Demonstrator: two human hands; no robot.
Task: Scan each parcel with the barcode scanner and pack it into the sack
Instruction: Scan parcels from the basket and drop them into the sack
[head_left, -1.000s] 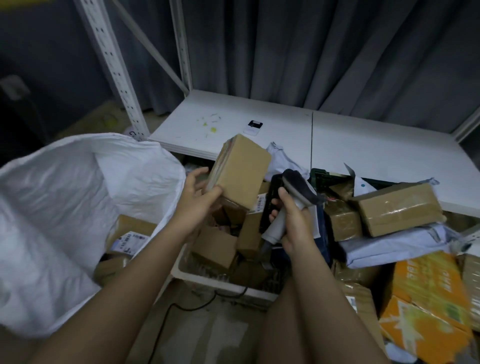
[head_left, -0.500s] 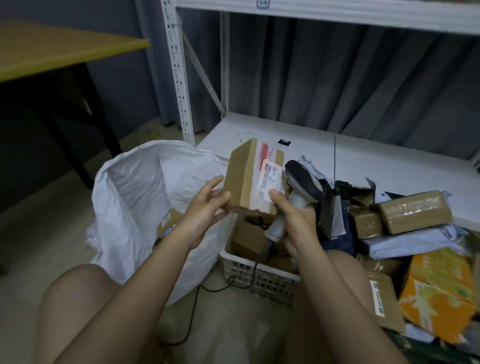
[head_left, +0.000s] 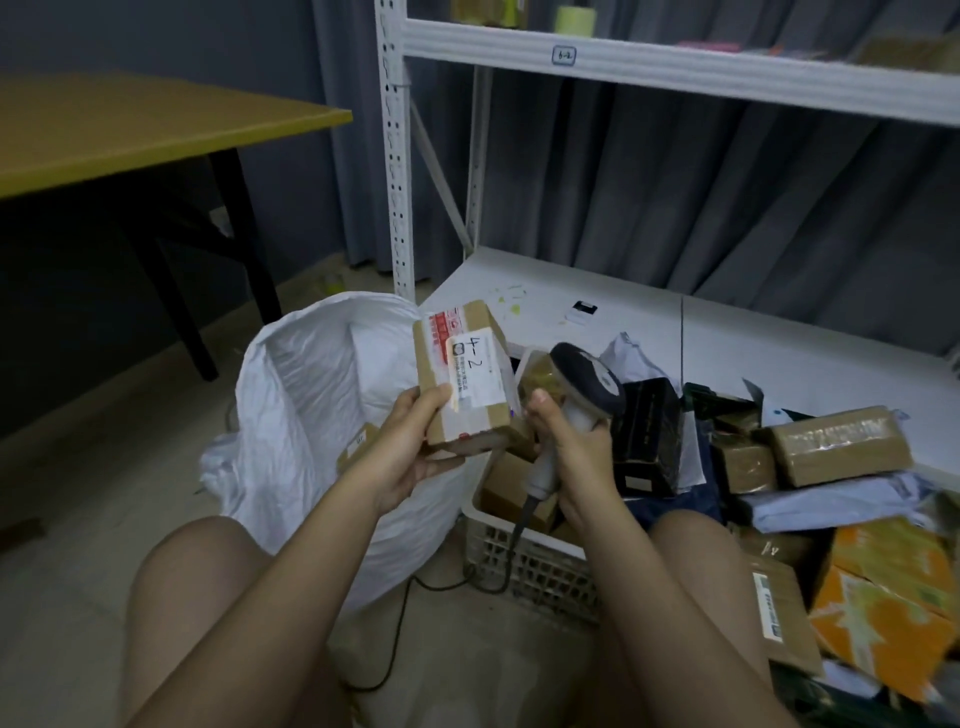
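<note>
Sack (head_left: 311, 395) stands open at left, one parcel or so visible inside — most of the job looks left. Pile (head_left: 831, 467) at right and crate (head_left: 524, 561) below the hands are both full. Clear drop path into the sack mouth; shelf post just behind its rim. Box (head_left: 462, 379), label up, gripped by left hand (head_left: 410, 447). Right hand (head_left: 566, 447) clenched round scanner (head_left: 582, 389), aimed at the box — scan likely underway.

Labelled parcel (head_left: 464, 376) and scanner (head_left: 582, 395) in hand.
</note>
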